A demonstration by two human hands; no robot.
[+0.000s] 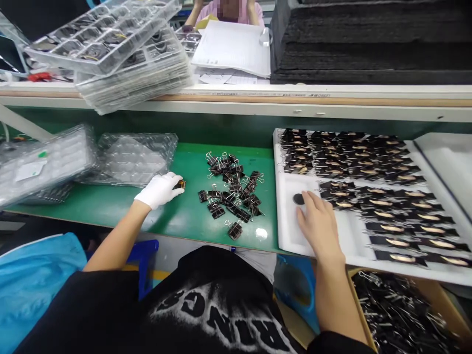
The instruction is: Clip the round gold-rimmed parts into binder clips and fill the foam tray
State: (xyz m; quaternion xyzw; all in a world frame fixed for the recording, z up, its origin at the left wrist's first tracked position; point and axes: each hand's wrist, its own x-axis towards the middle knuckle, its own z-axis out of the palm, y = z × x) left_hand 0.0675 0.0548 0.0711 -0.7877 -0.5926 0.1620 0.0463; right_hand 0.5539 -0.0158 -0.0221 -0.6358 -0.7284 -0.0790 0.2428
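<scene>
A white glove covers my left hand point(159, 191), which pinches a small dark and gold part point(180, 184) above the green bench mat point(188, 221). Over at the white foam tray point(289, 226), my bare right hand point(317, 221) has its fingertips beside a round black disc point(298, 199); whether they grip it is hard to tell. Rows of black clipped pieces point(383, 201) fill much of that tray. Between my hands, a loose pile of black binder clips point(234, 189) with silver handles lies on the mat.
Clear plastic trays point(129, 157) lie at the left, and more are stacked on the shelf point(221, 105). A cardboard box of binder clips point(405, 309) stands below the foam tray. Black sheets point(368, 44) are piled at the back right. Across the shelf sits a person point(254, 12).
</scene>
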